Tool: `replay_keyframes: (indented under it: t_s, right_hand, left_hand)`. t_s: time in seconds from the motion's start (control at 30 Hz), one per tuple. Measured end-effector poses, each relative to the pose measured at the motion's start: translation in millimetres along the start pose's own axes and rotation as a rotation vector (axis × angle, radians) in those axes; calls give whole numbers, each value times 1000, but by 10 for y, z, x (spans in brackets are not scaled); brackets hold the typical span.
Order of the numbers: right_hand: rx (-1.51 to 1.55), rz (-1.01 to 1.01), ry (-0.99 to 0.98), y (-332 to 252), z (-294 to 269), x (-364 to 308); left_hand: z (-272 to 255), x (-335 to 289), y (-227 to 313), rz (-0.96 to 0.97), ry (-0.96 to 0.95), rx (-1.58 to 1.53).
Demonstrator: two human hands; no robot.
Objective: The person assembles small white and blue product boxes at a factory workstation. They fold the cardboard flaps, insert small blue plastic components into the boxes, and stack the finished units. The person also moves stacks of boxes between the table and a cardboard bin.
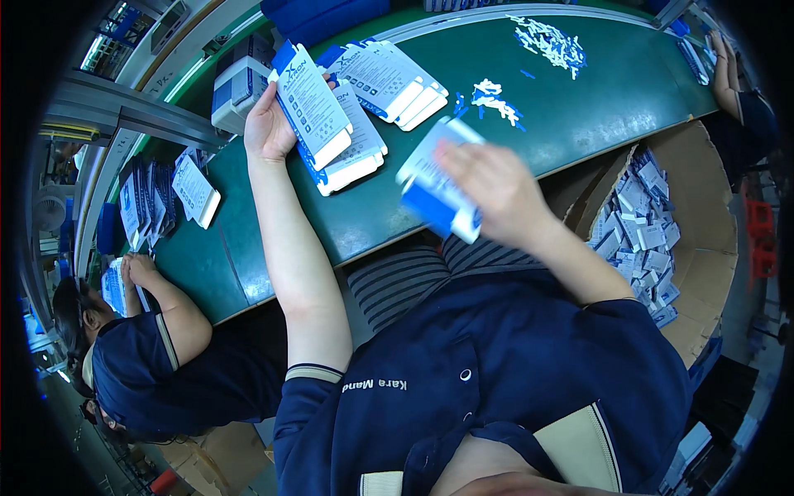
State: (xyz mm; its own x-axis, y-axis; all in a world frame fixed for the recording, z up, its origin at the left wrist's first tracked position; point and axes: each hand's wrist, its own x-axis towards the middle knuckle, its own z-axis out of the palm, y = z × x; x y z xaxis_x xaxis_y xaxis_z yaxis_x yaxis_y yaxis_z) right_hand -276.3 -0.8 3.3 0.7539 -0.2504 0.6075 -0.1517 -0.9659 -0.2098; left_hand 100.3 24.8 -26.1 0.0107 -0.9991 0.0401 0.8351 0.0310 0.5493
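Note:
My left hand (269, 128) is closed round the edge of a flat white-and-blue carton (313, 107) above the green table. Beneath that carton lie more flat cartons (364, 153), partly covered by it. A fanned stack of similar cartons (385, 78) rests just to the right. My right hand (500, 194) grips a blue-and-white box (430, 194) over the table's near edge, its thumb and fingers pressing the sides. Motion blurs this hand and the box, so whether the box's flaps are closed I cannot make out.
Small white and blue pieces lie in two piles (550, 45) (495, 99) on the table (595, 116). A large cardboard box (703, 231) full of small boxes stands at right. Co-workers sit at left (182, 364) and far right (753, 124); more cartons (194, 192) lie at left.

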Motion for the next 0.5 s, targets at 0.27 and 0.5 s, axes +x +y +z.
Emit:
replay_keyframes:
  t_s: [0.27, 0.5]
  right_hand:
    - [8, 87, -1, -304, 540, 69]
    - [-113, 162, 69, 70, 496, 175]
  left_hand:
    - [-37, 13, 10, -20, -26, -49]
    - [5, -1, 8, -14, 12, -60]
